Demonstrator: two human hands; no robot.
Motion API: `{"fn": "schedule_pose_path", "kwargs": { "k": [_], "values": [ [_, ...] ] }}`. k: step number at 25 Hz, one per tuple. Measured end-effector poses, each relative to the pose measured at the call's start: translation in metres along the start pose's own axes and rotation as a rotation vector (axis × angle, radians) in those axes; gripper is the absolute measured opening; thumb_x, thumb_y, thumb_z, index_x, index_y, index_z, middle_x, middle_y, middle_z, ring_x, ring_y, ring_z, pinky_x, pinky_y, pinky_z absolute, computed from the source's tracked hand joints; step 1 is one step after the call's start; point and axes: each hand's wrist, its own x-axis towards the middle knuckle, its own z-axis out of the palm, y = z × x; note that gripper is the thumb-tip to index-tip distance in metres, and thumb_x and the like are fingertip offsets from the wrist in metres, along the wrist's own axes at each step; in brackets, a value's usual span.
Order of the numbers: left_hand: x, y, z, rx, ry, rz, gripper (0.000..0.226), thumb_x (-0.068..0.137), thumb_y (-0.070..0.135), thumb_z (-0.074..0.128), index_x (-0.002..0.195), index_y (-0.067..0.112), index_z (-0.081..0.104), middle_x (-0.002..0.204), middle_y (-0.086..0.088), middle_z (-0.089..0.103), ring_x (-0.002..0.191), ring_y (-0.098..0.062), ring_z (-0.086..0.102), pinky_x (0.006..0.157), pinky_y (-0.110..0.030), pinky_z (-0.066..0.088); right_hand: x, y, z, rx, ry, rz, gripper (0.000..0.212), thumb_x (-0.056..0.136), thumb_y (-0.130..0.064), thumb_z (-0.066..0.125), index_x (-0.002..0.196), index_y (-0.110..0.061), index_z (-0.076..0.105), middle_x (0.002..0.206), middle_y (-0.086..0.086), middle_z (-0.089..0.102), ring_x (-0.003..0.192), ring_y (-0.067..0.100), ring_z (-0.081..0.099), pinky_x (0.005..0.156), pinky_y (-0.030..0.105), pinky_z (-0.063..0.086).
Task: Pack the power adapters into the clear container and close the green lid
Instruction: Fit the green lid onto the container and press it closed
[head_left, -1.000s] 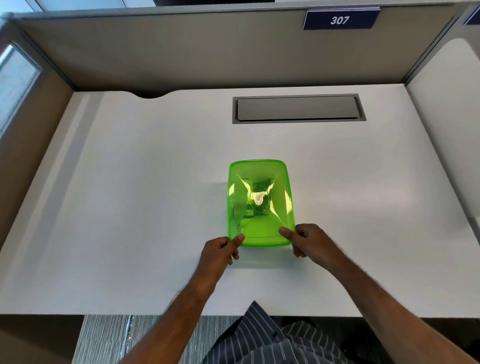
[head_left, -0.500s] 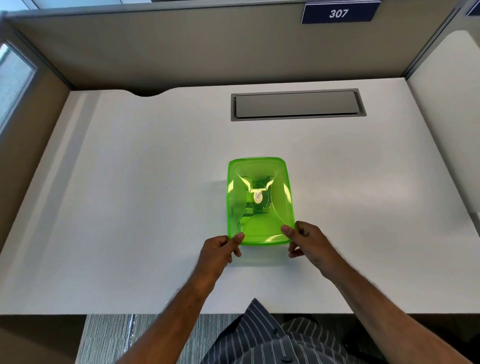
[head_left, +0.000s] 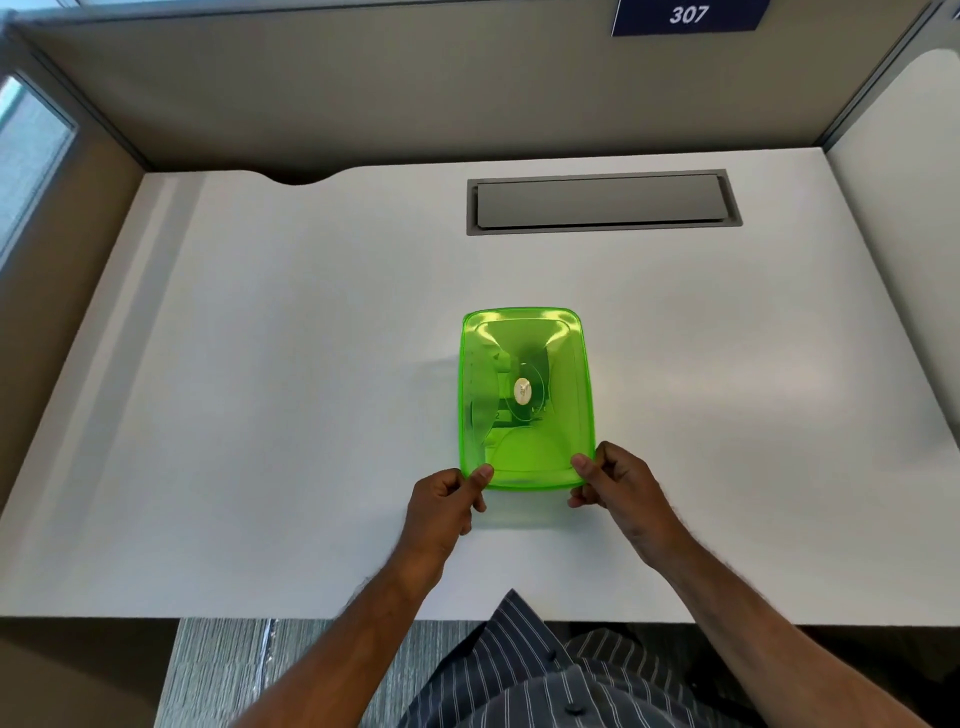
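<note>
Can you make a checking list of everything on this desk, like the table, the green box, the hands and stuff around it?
Surface: white desk, bare apart from the box.
Job's things: green lid sits on the clear container; dark shapes show through it, too blurred to name.
Clutter: nothing seen.
Hands: left hand pinches the lid's near left corner; right hand pinches the near right corner.
Cables: nothing seen; grey cable hatch in the desk is shut.
Surroundings: beige cubicle walls, blue sign reading 307, striped shirt at the bottom.
</note>
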Motion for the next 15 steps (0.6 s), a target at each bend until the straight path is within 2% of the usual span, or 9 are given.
{"fn": "schedule_pose_path", "kwargs": {
  "k": [4, 7, 9, 11, 13, 15],
  "values": [
    [0.006, 0.006, -0.008, 0.098, -0.074, 0.013, 0.059, 0.085, 0.057, 0.072, 0.067, 0.001, 0.068, 0.052, -0.012, 0.054, 0.049, -0.022, 0.046, 0.055, -0.029, 0.041, 0.007, -0.008, -0.006, -0.042, -0.050, 0.020, 0.032, 0.090, -0.023, 0.068, 0.074, -0.004, 0.048, 0.058, 0.011, 0.055, 0.063, 0.029, 0.064, 0.072, 0.046, 0.058],
    [0.014, 0.010, -0.018, 0.241, -0.129, 0.064, 0.061, 0.084, 0.065, 0.068, 0.064, 0.007, 0.072, 0.057, -0.014, 0.063, 0.051, -0.016, 0.051, 0.056, -0.027, 0.045, 0.014, -0.009, -0.012, -0.160, -0.095, 0.009, 0.043, 0.088, -0.034, 0.067, 0.075, 0.003, 0.048, 0.061, 0.013, 0.056, 0.065, 0.031, 0.066, 0.066, 0.043, 0.058],
    [0.022, 0.013, -0.024, 0.305, -0.162, 0.067, 0.067, 0.084, 0.071, 0.063, 0.058, 0.009, 0.068, 0.058, -0.012, 0.062, 0.052, -0.014, 0.053, 0.057, -0.027, 0.045, 0.020, -0.012, -0.018, -0.295, -0.122, -0.021, 0.052, 0.092, -0.040, 0.065, 0.076, 0.007, 0.050, 0.061, 0.017, 0.061, 0.061, 0.029, 0.067, 0.060, 0.040, 0.057],
    [0.033, 0.021, -0.027, 0.276, -0.120, 0.082, 0.064, 0.089, 0.068, 0.058, 0.058, 0.012, 0.061, 0.059, -0.011, 0.061, 0.051, -0.014, 0.051, 0.056, -0.027, 0.043, 0.030, -0.022, -0.022, -0.367, -0.098, -0.054, 0.054, 0.096, -0.045, 0.059, 0.073, 0.004, 0.051, 0.059, 0.021, 0.062, 0.055, 0.027, 0.064, 0.055, 0.037, 0.055],
    [0.052, 0.035, -0.025, 0.247, 0.003, 0.136, 0.052, 0.097, 0.056, 0.055, 0.071, 0.011, 0.059, 0.066, -0.007, 0.063, 0.052, -0.014, 0.053, 0.054, -0.027, 0.043, 0.049, -0.036, -0.021, -0.377, -0.019, -0.081, 0.051, 0.099, -0.044, 0.054, 0.076, 0.002, 0.050, 0.060, 0.018, 0.060, 0.054, 0.027, 0.061, 0.053, 0.038, 0.052],
    [0.076, 0.054, -0.020, 0.192, 0.103, 0.171, 0.037, 0.100, 0.043, 0.056, 0.090, 0.008, 0.061, 0.083, -0.007, 0.068, 0.059, -0.014, 0.059, 0.052, -0.026, 0.044, 0.075, -0.053, -0.014, -0.375, 0.059, -0.081, 0.044, 0.101, -0.041, 0.051, 0.087, 0.000, 0.052, 0.071, 0.012, 0.060, 0.060, 0.026, 0.060, 0.053, 0.039, 0.051]
  ]
}}
